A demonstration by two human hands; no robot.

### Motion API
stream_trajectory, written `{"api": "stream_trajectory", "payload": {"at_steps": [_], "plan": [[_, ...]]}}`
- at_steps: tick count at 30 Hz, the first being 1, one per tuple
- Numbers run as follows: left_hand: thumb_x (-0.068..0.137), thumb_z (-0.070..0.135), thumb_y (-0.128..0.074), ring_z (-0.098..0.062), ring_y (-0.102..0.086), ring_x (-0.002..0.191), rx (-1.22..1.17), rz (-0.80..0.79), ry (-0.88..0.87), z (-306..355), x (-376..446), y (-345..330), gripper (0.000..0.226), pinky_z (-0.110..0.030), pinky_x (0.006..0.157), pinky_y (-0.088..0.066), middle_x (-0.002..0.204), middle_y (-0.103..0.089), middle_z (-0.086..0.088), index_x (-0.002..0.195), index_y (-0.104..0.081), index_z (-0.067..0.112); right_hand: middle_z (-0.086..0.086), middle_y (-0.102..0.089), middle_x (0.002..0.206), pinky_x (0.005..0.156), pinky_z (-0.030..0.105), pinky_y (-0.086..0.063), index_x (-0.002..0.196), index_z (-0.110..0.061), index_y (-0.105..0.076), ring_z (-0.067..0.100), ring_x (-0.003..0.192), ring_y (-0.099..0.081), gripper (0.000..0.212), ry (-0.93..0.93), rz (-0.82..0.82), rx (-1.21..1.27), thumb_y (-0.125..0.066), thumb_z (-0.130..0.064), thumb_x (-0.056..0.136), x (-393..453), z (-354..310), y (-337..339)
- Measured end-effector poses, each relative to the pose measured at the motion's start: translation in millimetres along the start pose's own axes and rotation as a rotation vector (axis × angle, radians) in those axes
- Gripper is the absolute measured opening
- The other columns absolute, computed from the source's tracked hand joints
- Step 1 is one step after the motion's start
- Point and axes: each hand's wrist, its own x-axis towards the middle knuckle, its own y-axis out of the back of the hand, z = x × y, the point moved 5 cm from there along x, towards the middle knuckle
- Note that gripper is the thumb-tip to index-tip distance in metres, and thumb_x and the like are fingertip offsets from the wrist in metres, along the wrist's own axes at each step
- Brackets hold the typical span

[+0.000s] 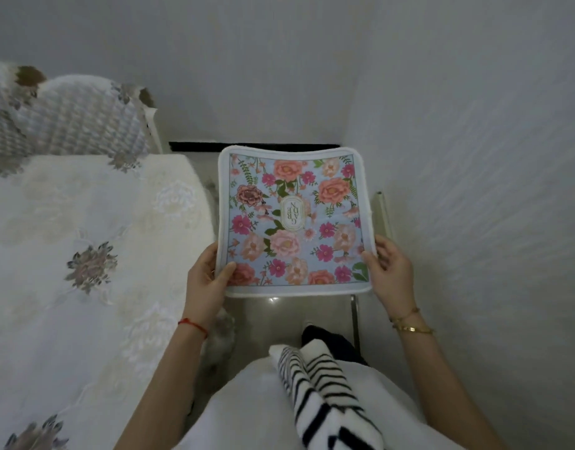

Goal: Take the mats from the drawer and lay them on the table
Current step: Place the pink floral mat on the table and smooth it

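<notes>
A square floral mat (294, 219) with a pale blue ground, pink and orange flowers and a white border is held flat in the air over the floor, between the table on the left and the wall on the right. My left hand (208, 280) grips its near left corner, thumb on top. My right hand (390, 271) grips its near right corner. The table (85, 254) to the left carries a white embroidered cloth. No drawer is visible.
A chair with a quilted floral cover (78, 118) stands at the table's far end. A white wall (474, 157) runs close on the right, with a pale upright bar (383, 212) against it. A black-and-white striped cloth (315, 384) lies on my lap.
</notes>
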Motion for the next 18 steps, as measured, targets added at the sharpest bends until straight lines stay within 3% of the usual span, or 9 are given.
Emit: {"api": "stream_trajectory", "payload": {"at_steps": [6,11,13,18], "plan": [[0.093,0.006,-0.060,-0.018,-0.069,0.101,0.010,0.085,0.012,23,79,-51,0.032,-0.030,0.081,-0.059,0.115,-0.068,-0.004,0.125,-0.058,0.010,0.009,-0.069,0.115,0.081,0.039,-0.060,0.125,-0.006,-0.057,0.020,0.102,-0.069,0.032,0.025,-0.081,-0.019,-0.060,-0.009,0.094,119,-18,4],[0.093,0.005,-0.059,-0.013,-0.070,0.098,-0.035,0.143,0.028,41,141,-81,0.032,-0.024,0.076,-0.059,0.110,-0.069,0.003,0.124,-0.057,0.014,0.011,-0.069,0.113,0.077,0.030,-0.061,0.121,-0.005,-0.058,0.021,0.100,-0.069,0.027,0.059,-0.121,-0.038,-0.059,-0.006,0.094,207,-34,-10],[0.093,0.006,-0.059,-0.014,-0.070,0.099,-0.044,0.161,0.037,45,170,-88,0.034,-0.025,0.078,-0.059,0.112,-0.069,0.002,0.125,-0.055,0.017,0.012,-0.069,0.114,0.079,0.032,-0.061,0.121,-0.005,-0.058,0.022,0.101,-0.069,0.027,0.062,-0.136,-0.043,-0.058,-0.005,0.094,242,-36,-19],[0.093,0.005,-0.059,-0.019,-0.069,0.102,-0.077,0.187,0.059,46,257,-100,0.035,-0.034,0.083,-0.059,0.115,-0.069,-0.003,0.126,-0.056,0.018,0.009,-0.068,0.111,0.069,0.021,-0.059,0.119,-0.006,-0.057,0.013,0.093,-0.069,0.025,0.062,-0.163,-0.015,-0.058,-0.006,0.095,331,-42,-56]]}}
